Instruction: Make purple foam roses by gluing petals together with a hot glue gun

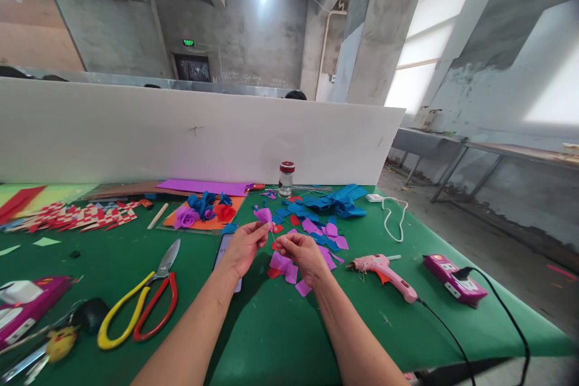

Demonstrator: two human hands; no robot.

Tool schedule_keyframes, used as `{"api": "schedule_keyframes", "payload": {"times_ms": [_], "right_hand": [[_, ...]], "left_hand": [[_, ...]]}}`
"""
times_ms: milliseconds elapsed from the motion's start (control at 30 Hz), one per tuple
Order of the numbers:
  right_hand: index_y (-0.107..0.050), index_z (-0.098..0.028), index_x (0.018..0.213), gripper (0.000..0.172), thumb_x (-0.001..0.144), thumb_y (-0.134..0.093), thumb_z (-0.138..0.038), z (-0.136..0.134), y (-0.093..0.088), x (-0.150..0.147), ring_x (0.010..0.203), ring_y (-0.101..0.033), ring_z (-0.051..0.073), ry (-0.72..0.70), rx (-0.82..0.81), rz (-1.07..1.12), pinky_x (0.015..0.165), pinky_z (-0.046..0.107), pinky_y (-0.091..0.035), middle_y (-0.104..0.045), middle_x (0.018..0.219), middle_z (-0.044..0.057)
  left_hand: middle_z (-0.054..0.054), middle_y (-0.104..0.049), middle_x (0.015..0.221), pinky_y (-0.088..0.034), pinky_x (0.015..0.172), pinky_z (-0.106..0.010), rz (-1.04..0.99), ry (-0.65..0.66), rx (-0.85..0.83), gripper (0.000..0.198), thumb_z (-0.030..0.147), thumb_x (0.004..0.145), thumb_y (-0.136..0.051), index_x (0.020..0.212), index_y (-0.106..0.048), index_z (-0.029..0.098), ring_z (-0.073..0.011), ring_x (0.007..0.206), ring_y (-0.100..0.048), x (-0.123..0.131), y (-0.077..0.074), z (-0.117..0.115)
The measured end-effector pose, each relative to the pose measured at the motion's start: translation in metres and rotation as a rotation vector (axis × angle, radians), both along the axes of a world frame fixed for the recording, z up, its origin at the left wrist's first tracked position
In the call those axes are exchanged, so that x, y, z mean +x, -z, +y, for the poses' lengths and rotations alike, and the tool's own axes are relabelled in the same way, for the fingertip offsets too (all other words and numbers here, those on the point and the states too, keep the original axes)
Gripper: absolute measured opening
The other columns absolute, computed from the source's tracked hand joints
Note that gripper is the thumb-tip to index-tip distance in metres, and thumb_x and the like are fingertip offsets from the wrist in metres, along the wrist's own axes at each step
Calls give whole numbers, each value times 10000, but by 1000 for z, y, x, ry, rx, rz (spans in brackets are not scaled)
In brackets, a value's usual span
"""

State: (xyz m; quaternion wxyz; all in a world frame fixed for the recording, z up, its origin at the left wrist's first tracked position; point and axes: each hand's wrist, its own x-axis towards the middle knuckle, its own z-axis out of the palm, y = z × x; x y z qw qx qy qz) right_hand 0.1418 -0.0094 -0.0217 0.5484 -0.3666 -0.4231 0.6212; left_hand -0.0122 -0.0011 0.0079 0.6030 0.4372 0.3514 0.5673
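My left hand (246, 247) is closed, its thumb and fingers pinching the base of a purple crepe paper flower (263, 215). A thin stem (273, 236) runs down from the flower toward my right hand (301, 252), whose fingertips are pinched together on its lower end. Beneath and beyond both hands lie loose purple paper petals (291, 273), with red and blue pieces among them. Partly covered by my left hand and wrist is a phone (221, 248).
Scissors (159, 274) lie to the left, near finished paper flowers (203, 208). A pink glue gun (384, 271) and a purple power strip (455, 278) are on the right, with cords trailing. Behind stand a red-lidded jar (286, 180), blue paper (339, 200) and a white partition (149, 132).
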Motion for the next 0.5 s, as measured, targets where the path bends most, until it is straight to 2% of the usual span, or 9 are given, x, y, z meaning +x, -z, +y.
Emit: {"api": "schedule_keyframes", "payload": {"times_ms": [100,200,333,500], "right_hand": [[-649,-154,602,353,582,-818,-463,-2,0,-1,484,-437,66,4,4,-68,512,212,-329,-581,538,-36],[-689,-149,650,344,642,-775,-482,-2,1,-1,475,-362,59,-54,40,-121,485,221,-250,-576,563,-31],[-737,-153,724,294,647,-787,-433,-2,3,1,502,-329,63,-112,88,-146,499,229,-225,-576,593,-25],[-724,-156,737,269,678,-777,-413,-3,2,3,510,-351,63,-173,98,-92,501,220,-243,-556,597,-27]], "left_hand": [[-35,-677,736,-343,455,-178,-14,57,-27,246,306,639,-827,747,-710,117,-39,491,-455,1,-1,-2],[-47,-692,757,-358,437,-177,2,94,-33,252,311,661,-814,774,-705,114,-49,494,-499,1,-3,-4],[-41,-681,709,-446,497,-193,21,134,-43,251,308,666,-811,767,-705,105,-79,544,-567,1,-3,-5],[-40,-680,686,-509,576,-207,16,151,-56,238,298,675,-807,742,-699,97,-89,571,-598,0,-5,-6]]}}
